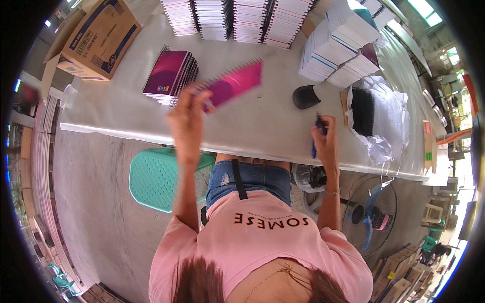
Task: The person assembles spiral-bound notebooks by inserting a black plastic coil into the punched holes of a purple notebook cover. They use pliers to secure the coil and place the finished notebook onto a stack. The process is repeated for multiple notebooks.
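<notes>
My left hand (pixel 189 106) pinches one end of a magenta spiral notebook (pixel 235 87) and holds it tilted above the table. The notebook's wire coil runs along its far edge, and a length of it sticks out past the right corner. Beside that hand lies a stack of purple spiral notebooks (pixel 165 73). My right hand (pixel 326 134) is closed round small blue-handled pliers (pixel 313 147), partly hidden by the fingers, near the table's front edge. A rounded black object (pixel 305 97) sits on the table just beyond it.
Tall stacks of spiral-bound books (pixel 214 20) line the far side. Stacks of unbound pages (pixel 328 48) stand at the far right. Black coils (pixel 362 112) lie on white plastic (pixel 389 134). A cardboard box (pixel 101 43) is far left. Below are a green stool (pixel 151 179) and a fan (pixel 371 217).
</notes>
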### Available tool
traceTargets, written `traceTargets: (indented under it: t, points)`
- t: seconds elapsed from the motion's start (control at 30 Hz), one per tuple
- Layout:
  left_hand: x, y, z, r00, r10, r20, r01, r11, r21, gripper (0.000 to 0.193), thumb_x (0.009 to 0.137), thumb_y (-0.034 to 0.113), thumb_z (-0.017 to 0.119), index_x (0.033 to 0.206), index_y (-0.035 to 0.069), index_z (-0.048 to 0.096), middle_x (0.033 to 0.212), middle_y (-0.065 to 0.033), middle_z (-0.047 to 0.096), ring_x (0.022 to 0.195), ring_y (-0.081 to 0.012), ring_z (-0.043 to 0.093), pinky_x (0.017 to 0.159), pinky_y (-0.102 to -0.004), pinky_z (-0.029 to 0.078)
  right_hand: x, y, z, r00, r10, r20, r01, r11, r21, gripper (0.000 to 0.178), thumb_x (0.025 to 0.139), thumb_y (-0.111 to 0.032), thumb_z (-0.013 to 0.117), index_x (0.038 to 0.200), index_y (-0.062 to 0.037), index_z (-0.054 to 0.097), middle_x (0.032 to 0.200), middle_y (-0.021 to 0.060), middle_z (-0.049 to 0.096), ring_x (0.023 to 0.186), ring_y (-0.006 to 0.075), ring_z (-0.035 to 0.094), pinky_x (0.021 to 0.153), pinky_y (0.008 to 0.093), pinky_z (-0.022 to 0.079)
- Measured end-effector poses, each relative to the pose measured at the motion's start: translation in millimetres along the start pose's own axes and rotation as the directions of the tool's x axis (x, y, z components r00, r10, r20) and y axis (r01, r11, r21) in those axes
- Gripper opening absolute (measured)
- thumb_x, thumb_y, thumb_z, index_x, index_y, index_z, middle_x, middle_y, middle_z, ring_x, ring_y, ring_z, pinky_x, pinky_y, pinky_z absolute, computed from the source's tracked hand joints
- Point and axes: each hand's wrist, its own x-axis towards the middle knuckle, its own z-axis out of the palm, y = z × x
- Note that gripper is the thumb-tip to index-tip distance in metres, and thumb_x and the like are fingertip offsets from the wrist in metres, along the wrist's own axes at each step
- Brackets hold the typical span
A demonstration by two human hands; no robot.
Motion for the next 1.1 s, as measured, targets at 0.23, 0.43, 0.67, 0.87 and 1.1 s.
traceTargets:
  t: [0.23,0.43,0.67,0.87,1.1]
  points:
    - [120.9,20.5,-70.8,0.858,0.512,0.039,-0.504,0.826,0.251,0.030,0.103,0.013,0.041,0.120,0.005,0.065,0.109,-0.0061,0.063,0.094,-0.0161,0.057,0.088,-0.0289,0.045,6.8,50.7,-13.8,0.932,0.061,-0.357,-0.188,0.924,-0.334,0.043,0.092,-0.020,0.061,0.130,-0.0082,0.046,0.126,0.0152,0.057,0.118,0.0371,0.052,0.101,0.0526,0.032]
    - [191.7,-24.9,-63.4,0.825,0.276,0.493,-0.471,0.819,0.329,0.032,0.092,0.014,0.042,0.103,0.005,0.071,0.091,-0.0099,0.067,0.083,-0.0188,0.056,0.086,-0.0313,0.043,5.6,47.0,-5.6,0.925,-0.062,-0.375,-0.122,0.886,-0.448,0.044,0.093,-0.020,0.059,0.133,-0.0068,0.045,0.127,0.0151,0.055,0.118,0.0354,0.052,0.099,0.0506,0.034]
    - [186.5,-79.4,-47.4,0.804,0.116,0.583,-0.522,0.606,0.600,0.041,0.104,0.040,0.041,0.140,0.024,0.054,0.137,-0.0078,0.047,0.132,-0.0257,0.043,0.112,-0.0514,0.027,3.9,44.2,-9.0,0.932,-0.054,-0.359,-0.120,0.887,-0.446,0.043,0.094,-0.020,0.058,0.133,-0.0062,0.046,0.127,0.0160,0.055,0.117,0.0364,0.052,0.098,0.0503,0.034]
    - [151.8,-90.2,-66.0,0.943,-0.004,0.332,-0.261,0.608,0.750,0.055,0.101,0.055,0.037,0.150,0.029,0.039,0.151,-0.0077,0.037,0.143,-0.0318,0.032,0.116,-0.0511,0.025,3.2,46.4,-7.3,0.925,-0.077,-0.372,-0.111,0.882,-0.458,0.042,0.095,-0.023,0.057,0.132,-0.0048,0.046,0.126,0.0168,0.055,0.116,0.0365,0.052,0.098,0.0498,0.034]
    - [159.5,-95.5,-74.7,0.799,0.176,0.575,-0.521,0.681,0.515,0.053,0.100,0.056,0.040,0.147,0.032,0.044,0.155,-0.0100,0.038,0.139,-0.0379,0.038,0.109,-0.0451,0.040,3.4,45.0,-7.2,0.926,-0.084,-0.367,-0.093,0.894,-0.439,0.041,0.096,-0.023,0.057,0.131,-0.0044,0.047,0.124,0.0165,0.056,0.116,0.0360,0.053,0.097,0.0489,0.035]
